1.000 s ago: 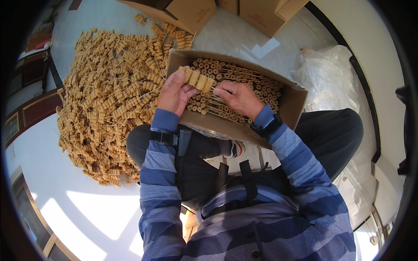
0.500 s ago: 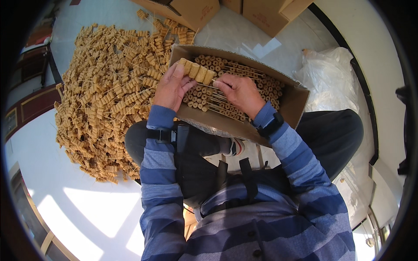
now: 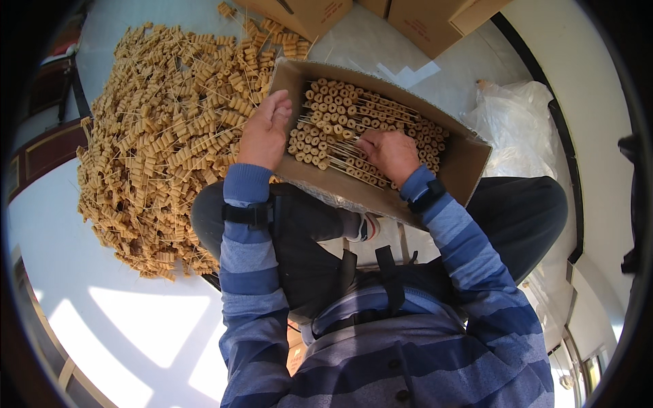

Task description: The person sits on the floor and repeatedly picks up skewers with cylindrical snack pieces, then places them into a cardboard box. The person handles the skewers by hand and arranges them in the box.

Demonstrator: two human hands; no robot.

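Observation:
A long cardboard box (image 3: 469, 160) lies across in front of me. Inside it, brown ring-shaped skewer pieces (image 3: 333, 102) are packed in rows with their ends up, thin sticks lying between them. My right hand (image 3: 391, 153) is down in the box, thumb and fingers pinched on the stick of a skewer. That skewer's pieces blend in with the others, so I cannot pick it out fully. My left hand (image 3: 265, 132) is held at the box's left end, fingers stretched out and holding nothing.
A big heap of loose skewers (image 3: 163, 149) covers the floor to the left, reaching the box. More cardboard boxes (image 3: 435, 27) stand at the far side. Clear plastic sheeting (image 3: 517, 129) lies to the right. My bent legs (image 3: 517, 211) are close to the box's near side.
The skewer that both hands held above the box is now down among the packed ones. My left hand has let go and drawn back left; my right has moved lower.

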